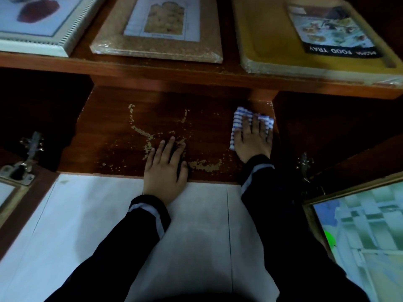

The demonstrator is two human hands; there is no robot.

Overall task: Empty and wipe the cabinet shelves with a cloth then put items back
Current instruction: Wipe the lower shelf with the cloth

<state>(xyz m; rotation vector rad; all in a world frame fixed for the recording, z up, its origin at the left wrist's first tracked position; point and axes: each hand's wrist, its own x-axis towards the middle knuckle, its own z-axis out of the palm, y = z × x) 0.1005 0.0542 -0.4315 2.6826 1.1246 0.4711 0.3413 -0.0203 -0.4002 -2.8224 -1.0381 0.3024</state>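
cloth point(250, 120) under r hand point(253, 140) on shelf point(109, 136)

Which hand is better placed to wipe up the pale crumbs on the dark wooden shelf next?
Right, probably. The right hand presses the blue-and-white checked cloth flat on the dark wooden shelf, beside the pale crumbs; the left hand is bare, resting on the shelf's front edge.

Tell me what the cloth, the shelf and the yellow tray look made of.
Cloth: woven fabric, blue-and-white checks, soft folds. Shelf: glossy brown wood or wood-look laminate; pale flecks may be flaked finish or residue. Yellow tray: likely smooth moulded plastic, matte, wrapped in crinkly clear film at its edge.
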